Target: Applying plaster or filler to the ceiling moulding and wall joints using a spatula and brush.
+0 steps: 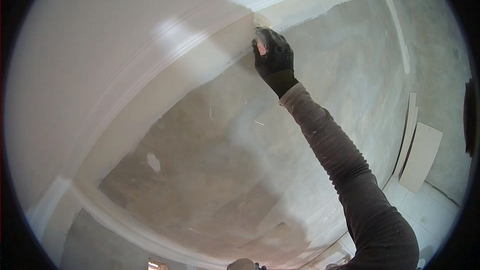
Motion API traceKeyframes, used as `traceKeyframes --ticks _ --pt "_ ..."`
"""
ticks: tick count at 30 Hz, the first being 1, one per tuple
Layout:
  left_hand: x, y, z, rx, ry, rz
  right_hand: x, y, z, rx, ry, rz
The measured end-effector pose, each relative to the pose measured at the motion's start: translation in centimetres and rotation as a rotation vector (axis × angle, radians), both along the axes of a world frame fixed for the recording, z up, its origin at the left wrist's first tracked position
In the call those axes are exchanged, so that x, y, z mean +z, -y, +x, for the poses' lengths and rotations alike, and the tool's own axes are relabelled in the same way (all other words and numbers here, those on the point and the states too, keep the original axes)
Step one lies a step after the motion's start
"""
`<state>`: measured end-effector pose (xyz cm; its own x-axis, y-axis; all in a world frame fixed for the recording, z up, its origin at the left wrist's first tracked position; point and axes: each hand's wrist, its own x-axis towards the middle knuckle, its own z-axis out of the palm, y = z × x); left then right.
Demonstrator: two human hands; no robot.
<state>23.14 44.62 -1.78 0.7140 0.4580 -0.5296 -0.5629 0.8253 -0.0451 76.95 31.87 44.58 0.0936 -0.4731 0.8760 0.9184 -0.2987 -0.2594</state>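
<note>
My right hand [274, 55], in a black glove, reaches up to the top of the wall. Its fingers are wrapped round a paintbrush [261, 47], whose pinkish handle end shows; most of its head is hidden by the glove. The brush meets the cream band [220, 45] just under the white moulding [180, 40]. Below that band the wall [225, 120] is patchy grey-brown. At the bottom edge, dark fingers of my left hand [261, 267] show beside a beige rounded container [241, 264], cut off by the frame; they seem to hold it.
White ceiling [100, 35] fills the upper left. Pale boards [421, 156] lean at the right, above a light tiled floor [425, 215]. A cream strip [397, 25] runs down the wall's right corner. A small opening [157, 265] shows at lower left.
</note>
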Motion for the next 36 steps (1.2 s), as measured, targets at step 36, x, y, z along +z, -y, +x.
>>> traceKeyframes --ticks 36 --pt "1.6 3.8 1.2 0.174 -0.433 0.504 -0.3 -2.3 -4.3 0.086 0.033 -0.134"
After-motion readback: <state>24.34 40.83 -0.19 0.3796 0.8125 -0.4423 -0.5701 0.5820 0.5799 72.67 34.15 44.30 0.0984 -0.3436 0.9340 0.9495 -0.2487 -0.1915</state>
